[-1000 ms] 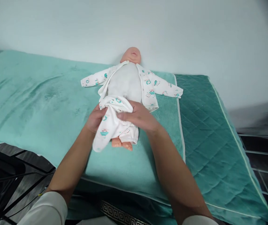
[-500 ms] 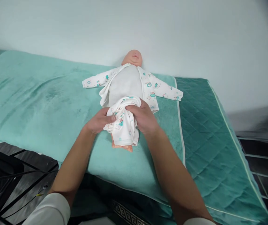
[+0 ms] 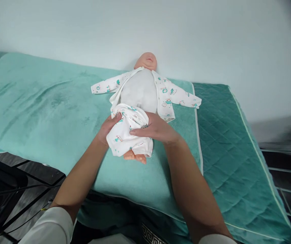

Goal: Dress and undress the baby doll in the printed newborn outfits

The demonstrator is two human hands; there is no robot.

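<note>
A baby doll (image 3: 147, 61) lies on its back, its head by the wall and its bare feet (image 3: 135, 157) toward me. It wears an unfastened white jacket (image 3: 165, 98) with a green animal print, spread to both sides over a plain white torso. Baby trousers (image 3: 121, 137) in the same print are bunched around its legs. My left hand (image 3: 107, 130) grips the waistband at the left side, thumb on top. My right hand (image 3: 158, 128) holds the right side, thumb lying across the cloth and the other fingers hidden beneath or behind it.
A light green cover (image 3: 46, 101) spreads under the doll, over a darker quilted cover (image 3: 232, 142) at the right. The white wall (image 3: 84, 30) rises right behind. A black metal frame (image 3: 20, 196) stands below at the lower left.
The bunched trousers have spread out, their waistband wider and a leg flaring to the left. My left hand moved up slightly; my right thumb now lies flatter. Both feet show more clearly.
</note>
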